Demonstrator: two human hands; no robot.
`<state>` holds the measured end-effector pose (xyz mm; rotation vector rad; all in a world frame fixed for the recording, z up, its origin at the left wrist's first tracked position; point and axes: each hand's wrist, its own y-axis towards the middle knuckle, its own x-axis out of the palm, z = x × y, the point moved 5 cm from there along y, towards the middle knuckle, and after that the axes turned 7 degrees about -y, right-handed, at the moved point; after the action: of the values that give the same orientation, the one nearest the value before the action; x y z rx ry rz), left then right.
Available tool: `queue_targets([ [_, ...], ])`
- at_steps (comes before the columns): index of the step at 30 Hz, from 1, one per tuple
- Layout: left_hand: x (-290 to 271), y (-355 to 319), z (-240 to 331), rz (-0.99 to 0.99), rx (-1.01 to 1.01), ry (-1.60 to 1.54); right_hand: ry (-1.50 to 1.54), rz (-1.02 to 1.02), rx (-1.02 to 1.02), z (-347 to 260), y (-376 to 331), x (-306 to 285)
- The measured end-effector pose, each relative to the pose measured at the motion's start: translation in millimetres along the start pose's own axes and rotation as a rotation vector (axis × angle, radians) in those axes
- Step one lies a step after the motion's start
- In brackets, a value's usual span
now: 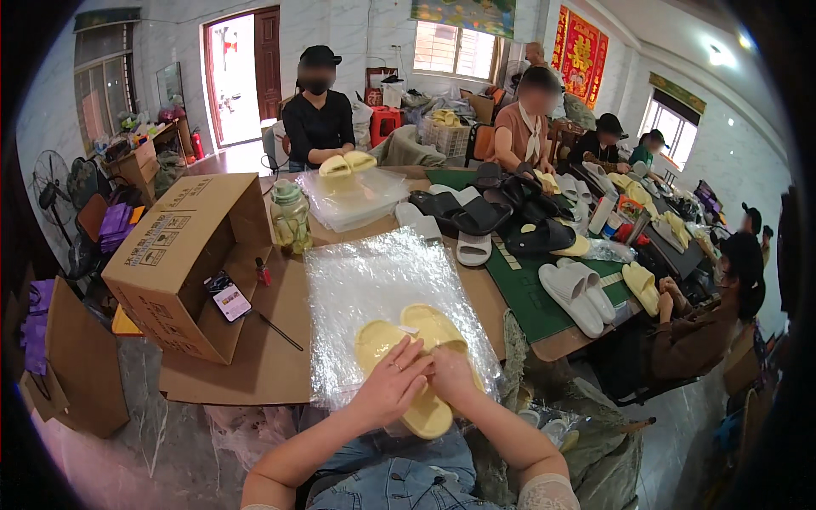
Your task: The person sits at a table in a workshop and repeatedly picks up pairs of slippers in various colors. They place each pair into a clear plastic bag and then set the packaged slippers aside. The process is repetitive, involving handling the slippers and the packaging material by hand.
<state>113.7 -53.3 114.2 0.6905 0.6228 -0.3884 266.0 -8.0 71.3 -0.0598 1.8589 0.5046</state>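
A pair of pale yellow slippers [427, 418] lies on a stack of clear plastic bags [374, 272] at the near edge of the table, just in front of me. My left hand [393, 376] rests over the slippers, its fingers stretched out toward the right across the straps. Against it, my right hand [453, 374] is closed with curled fingers at the strap of the right slipper. Its fingertips are partly hidden. A small white tag [409, 330] shows between the slippers' far ends.
On the left are an open carton [183, 263], a phone [228, 296], a small red bottle [263, 270] and a glass jar [290, 217]. Black slippers [484, 212] and grey slippers [578, 293] crowd a green mat [544, 314]. Opposite, a person [319, 119] handles yellow slippers [347, 162]; others sit rightward.
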Motion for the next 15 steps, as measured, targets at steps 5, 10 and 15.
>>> queue_targets([
  [5, -13.6, -9.7, 22.4, -0.017, 0.082, -0.015, 0.151, -0.027, 0.017, 4.4, 60.8, 32.9],
  [10, -20.9, -22.2, 21.1, -0.127, 0.06, -0.017, 0.082, -0.005, 0.084, 5.1, 85.4, 51.6],
  [15, -38.9, -5.7, -37.1, -0.083, 0.004, -0.029, 0.183, 0.04, 0.103, 11.7, 69.0, 65.2],
])
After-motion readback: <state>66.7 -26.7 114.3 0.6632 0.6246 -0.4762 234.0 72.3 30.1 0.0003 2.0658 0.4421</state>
